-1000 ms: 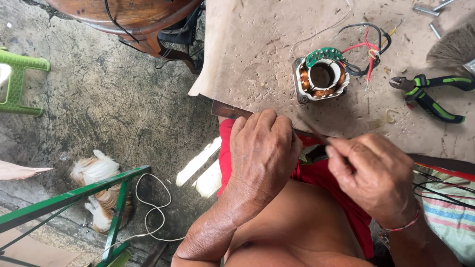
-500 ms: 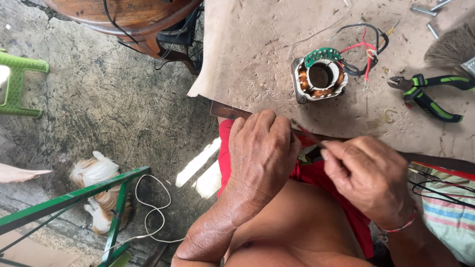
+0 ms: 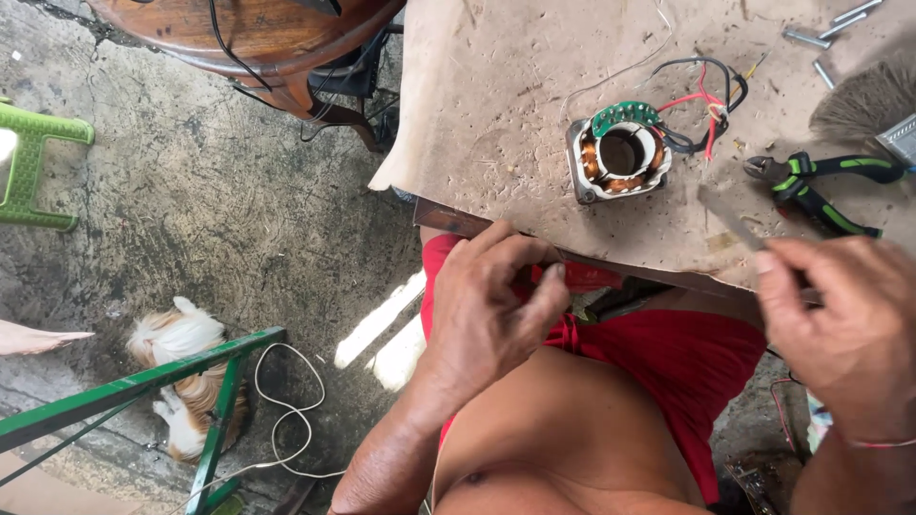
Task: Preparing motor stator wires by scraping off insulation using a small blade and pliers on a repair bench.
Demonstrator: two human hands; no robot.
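Observation:
My left hand point(image 3: 496, 305) is closed around a red-handled tool point(image 3: 592, 277) at the near edge of the worktable point(image 3: 496, 114), over my lap. To its right, my right hand point(image 3: 840, 324) pinches a thin flat grey strip point(image 3: 730, 217) that slants up over the table. Just beyond both hands, a motor stator point(image 3: 620, 157) with copper windings, a green circuit board and red and black wires point(image 3: 711, 100) rests on the table.
Green-and-black pliers point(image 3: 821, 186) lie right of the stator, with a brush point(image 3: 863, 100) and metal bolts point(image 3: 811, 38) behind. A round wooden table point(image 3: 248, 38), a green stool point(image 3: 38, 162), a green metal frame point(image 3: 143, 391), a white cable point(image 3: 286, 420) and a lying dog point(image 3: 186, 353) occupy the concrete floor at left.
My hands were together at the table edge; my right hand has drawn away to the right with the grey strip. The left hand stays on the red tool.

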